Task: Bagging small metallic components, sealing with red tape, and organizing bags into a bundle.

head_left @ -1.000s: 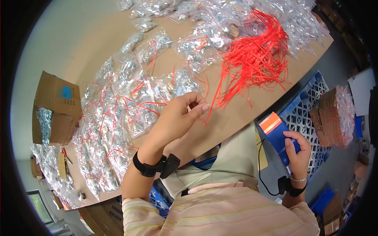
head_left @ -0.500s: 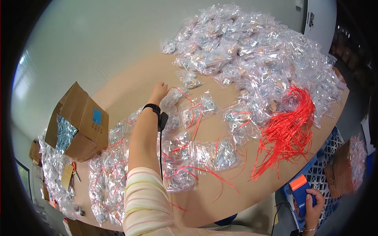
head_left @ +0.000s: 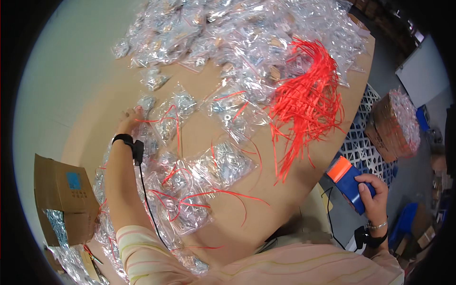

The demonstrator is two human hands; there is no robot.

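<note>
Many bags (head_left: 167, 128) crowd left hand (head_left: 129, 120); brown carton (head_left: 71, 195) nearby.

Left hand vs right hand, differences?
The left hand is at the plastic bags on the table; the right hand is beyond its edge. The right hand grips a blue tape dispenser; the left hand's grip is unclear. The right wears a bracelet, the left shows none. Both wear black wrist straps.

A broad blue handheld tool (head_left: 355, 191) with a bright orange end sits tilted to the right and near side of the tangled bundle of thin red strips (head_left: 311, 95), orange end toward it. Well left of that bundle lies a crinkled clear plastic bag (head_left: 147, 101) with greyish contents, a narrow bent red ribbon (head_left: 159, 120) just beside it.
</note>
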